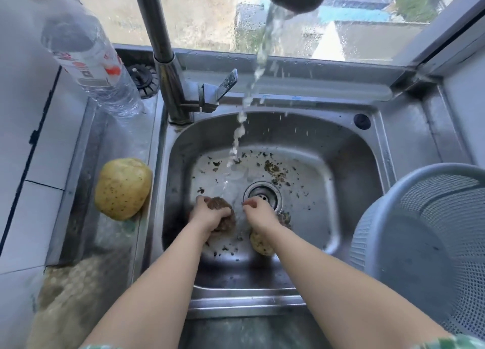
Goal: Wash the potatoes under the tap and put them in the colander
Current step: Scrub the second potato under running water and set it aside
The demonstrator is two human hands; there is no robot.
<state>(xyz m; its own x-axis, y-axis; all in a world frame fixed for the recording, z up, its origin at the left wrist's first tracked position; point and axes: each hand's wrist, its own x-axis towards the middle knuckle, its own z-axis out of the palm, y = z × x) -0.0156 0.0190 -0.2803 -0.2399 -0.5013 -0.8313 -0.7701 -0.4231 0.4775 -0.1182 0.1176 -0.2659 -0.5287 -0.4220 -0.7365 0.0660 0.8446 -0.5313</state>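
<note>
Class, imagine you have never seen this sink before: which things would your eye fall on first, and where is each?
The stream of tap water falling into the dirt-speckled steel sink draws the eye first. Near its foot, the left hand grips a mud-brown potato. Next come the big yellow potato on the left ledge and the grey colander at the right edge.

Grips a muddy potato [219,204] with the left hand [210,215] down in the sink [341,165]; holds the right hand [258,212], fingers loosely curled, just beside the drain [263,194].
</note>
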